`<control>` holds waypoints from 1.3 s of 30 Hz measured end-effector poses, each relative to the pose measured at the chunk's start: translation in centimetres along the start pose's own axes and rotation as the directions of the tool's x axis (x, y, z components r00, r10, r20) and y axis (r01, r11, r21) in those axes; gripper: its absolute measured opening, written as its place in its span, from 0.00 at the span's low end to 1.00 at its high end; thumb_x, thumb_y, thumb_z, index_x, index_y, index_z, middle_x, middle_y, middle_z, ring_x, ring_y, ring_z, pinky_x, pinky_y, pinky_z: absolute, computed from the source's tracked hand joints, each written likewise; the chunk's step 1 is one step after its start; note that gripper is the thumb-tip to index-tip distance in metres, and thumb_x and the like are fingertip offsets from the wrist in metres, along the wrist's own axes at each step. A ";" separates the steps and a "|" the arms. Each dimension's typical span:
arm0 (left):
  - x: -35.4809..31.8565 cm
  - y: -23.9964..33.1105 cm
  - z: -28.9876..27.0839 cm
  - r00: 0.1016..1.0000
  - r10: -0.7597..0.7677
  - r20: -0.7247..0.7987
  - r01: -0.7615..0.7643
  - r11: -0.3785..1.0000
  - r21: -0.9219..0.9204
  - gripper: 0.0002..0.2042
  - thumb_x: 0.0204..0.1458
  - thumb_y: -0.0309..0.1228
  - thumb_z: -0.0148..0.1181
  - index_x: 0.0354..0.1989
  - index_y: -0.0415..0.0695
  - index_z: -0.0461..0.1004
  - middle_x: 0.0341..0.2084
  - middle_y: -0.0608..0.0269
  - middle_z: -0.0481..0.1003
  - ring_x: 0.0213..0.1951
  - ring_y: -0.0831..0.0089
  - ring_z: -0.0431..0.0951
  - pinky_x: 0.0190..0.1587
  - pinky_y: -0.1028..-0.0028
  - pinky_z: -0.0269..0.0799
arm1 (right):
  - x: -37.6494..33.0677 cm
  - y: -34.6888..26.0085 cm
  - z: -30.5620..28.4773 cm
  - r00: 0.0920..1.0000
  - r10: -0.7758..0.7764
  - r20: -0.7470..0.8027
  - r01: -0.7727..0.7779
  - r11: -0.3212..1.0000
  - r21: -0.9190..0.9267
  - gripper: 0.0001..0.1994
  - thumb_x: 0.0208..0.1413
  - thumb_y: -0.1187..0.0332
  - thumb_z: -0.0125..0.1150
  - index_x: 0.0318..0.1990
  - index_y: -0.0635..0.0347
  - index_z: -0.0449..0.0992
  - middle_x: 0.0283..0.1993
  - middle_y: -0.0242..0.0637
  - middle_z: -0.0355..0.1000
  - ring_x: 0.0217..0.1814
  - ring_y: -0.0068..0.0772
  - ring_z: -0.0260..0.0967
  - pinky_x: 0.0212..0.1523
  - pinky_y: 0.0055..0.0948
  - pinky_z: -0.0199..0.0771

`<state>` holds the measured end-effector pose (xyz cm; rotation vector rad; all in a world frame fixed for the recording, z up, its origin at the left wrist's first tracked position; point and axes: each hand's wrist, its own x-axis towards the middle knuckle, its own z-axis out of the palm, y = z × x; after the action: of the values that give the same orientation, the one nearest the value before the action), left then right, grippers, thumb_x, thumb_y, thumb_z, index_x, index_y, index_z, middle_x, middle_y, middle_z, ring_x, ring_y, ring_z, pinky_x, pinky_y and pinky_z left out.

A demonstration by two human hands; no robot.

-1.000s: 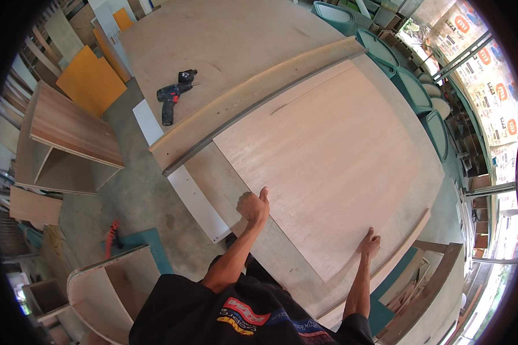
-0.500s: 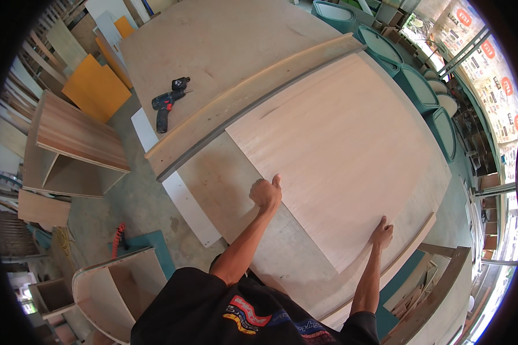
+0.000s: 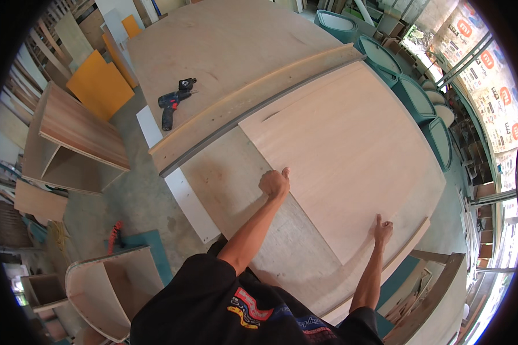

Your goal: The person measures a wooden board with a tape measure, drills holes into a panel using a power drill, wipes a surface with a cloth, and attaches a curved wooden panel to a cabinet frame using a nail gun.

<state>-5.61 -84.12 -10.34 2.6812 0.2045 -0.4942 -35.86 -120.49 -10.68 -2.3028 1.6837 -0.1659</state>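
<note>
A thin, pale plywood sheet [image 3: 339, 155] lies flat on the workbench [image 3: 213, 172], its far edge along a long straight wooden fence [image 3: 253, 95] with a dark lower strip. My left hand [image 3: 275, 183] is closed at the sheet's left edge, thumb on top and fingers curled. At the near edge, toward the right, my right hand [image 3: 383, 231] also grips the sheet, thumb up and fingers folded. Beyond the fence, a dark cordless drill [image 3: 170, 108] rests on the bench beside a small black battery-like block [image 3: 187, 84].
On the left floor stand a wooden cabinet box [image 3: 86, 135] and a rounded cabinet [image 3: 106, 287]. An orange board [image 3: 101, 86] leans behind them. Green rounded frames [image 3: 414, 92] line the right side. A wooden strip [image 3: 406, 247] runs along the bench's near right edge.
The plywood sheet has slid slightly to the right along the fence, with both hands moving with it. The view has shifted a little. The drill stays on the bench.
</note>
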 end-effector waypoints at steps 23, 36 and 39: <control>23.9 -10.4 -15.3 0.381 0.924 0.044 -0.848 0.330 0.414 0.21 0.60 0.32 0.62 0.61 0.65 0.78 0.75 0.64 0.58 0.74 0.51 0.55 0.72 0.52 0.56 | -26.2 -31.1 10.4 0.822 -0.559 0.105 0.567 0.821 -0.065 0.22 0.62 0.63 0.64 0.63 0.35 0.72 0.74 0.40 0.59 0.73 0.61 0.53 0.62 0.69 0.56; 24.8 -9.1 -15.4 0.336 0.941 0.044 -0.847 0.282 0.451 0.21 0.61 0.36 0.62 0.63 0.63 0.77 0.74 0.60 0.60 0.75 0.49 0.54 0.71 0.46 0.56 | -25.8 -32.9 10.3 0.880 -0.446 0.164 0.466 0.877 -0.115 0.22 0.63 0.67 0.61 0.64 0.32 0.75 0.76 0.37 0.60 0.77 0.62 0.51 0.69 0.71 0.51; 25.1 -8.0 -15.3 0.333 0.940 0.078 -0.819 0.247 0.519 0.20 0.60 0.36 0.62 0.62 0.63 0.77 0.74 0.60 0.60 0.75 0.49 0.54 0.71 0.45 0.56 | -25.0 -32.6 10.7 0.880 -0.461 0.117 0.470 0.881 -0.059 0.23 0.62 0.70 0.61 0.64 0.35 0.73 0.76 0.36 0.59 0.77 0.64 0.50 0.68 0.73 0.51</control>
<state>20.68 -68.81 -9.44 2.6783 -1.5617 0.2440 -11.08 -85.99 -9.50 -2.6966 1.0784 -0.0733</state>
